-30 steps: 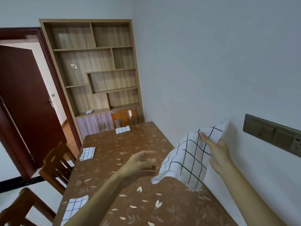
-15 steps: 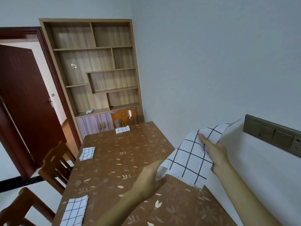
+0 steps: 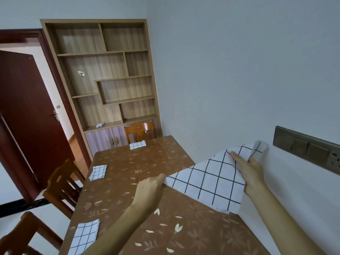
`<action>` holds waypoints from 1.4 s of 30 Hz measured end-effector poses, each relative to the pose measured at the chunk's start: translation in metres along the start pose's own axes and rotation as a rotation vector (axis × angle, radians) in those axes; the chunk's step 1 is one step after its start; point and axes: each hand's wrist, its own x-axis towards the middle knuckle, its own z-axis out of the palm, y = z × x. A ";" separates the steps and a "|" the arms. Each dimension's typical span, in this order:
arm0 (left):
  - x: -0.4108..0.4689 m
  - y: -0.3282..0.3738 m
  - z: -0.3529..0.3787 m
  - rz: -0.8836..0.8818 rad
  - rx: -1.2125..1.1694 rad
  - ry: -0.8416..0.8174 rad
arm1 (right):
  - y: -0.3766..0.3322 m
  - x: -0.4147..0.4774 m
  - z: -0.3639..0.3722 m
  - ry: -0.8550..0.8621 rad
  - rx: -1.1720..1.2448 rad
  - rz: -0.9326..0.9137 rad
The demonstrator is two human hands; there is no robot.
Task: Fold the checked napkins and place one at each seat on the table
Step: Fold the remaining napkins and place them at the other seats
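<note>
A brown table (image 3: 139,173) with a leaf pattern runs along a pale wall (image 3: 239,70), its right edge against it. Three folded napkins lie on it: the far napkin (image 3: 137,145) at the end seat, the middle napkin (image 3: 98,172) and the near napkin (image 3: 84,236) along the left edge. Wooden chairs stand at those seats: the far chair (image 3: 139,132), the middle chair (image 3: 62,183) and the near chair (image 3: 24,234). Behind the table stands a wooden shelf unit (image 3: 110,80), and a dark red door (image 3: 27,116) is open at the left. A switch panel (image 3: 305,150) is set in the wall at the right.

The open napkin (image 3: 207,183) is stretched above the table's right side. The left hand (image 3: 149,194) pinches its left corner; the right hand (image 3: 252,173) pinches its top corner, forefinger lying along the cloth.

The left fingertips are hidden behind the hand. The near chair is cut off by the frame, and the left forearm covers the near napkin's lower corner. A small white thing on the cupboard top is too small to make out.
</note>
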 end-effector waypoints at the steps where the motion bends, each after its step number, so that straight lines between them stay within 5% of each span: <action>1: 0.000 -0.002 0.001 -0.004 -0.067 -0.062 | 0.000 0.000 0.001 -0.009 -0.008 0.003; 5: 0.003 -0.005 -0.007 -0.260 -0.656 -0.506 | -0.004 -0.001 0.004 -0.106 -0.094 -0.011; 9: 0.005 0.015 -0.011 -0.635 -1.122 -0.643 | -0.011 -0.010 0.015 -0.318 -0.172 -0.036; 14: 0.009 0.042 -0.005 -0.702 -1.471 -0.893 | -0.024 -0.030 0.026 -0.554 -0.160 -0.033; 18: 0.018 0.056 -0.020 -0.685 -1.533 -0.674 | -0.029 -0.032 0.019 -0.595 -0.191 -0.060; 24: 0.027 0.035 -0.033 -0.660 -1.641 -0.387 | -0.029 -0.021 -0.007 -0.435 -0.315 -0.149; 32: 0.026 0.028 -0.045 -0.538 -1.447 -0.428 | -0.023 -0.017 -0.012 -0.396 -0.384 -0.173; 37: 0.028 0.029 -0.053 -0.562 -1.444 -0.323 | -0.021 -0.021 -0.009 -0.570 -0.455 -0.131; 42: 0.031 0.014 -0.057 -0.507 -1.274 -0.162 | -0.020 -0.022 -0.008 -0.545 -0.429 -0.141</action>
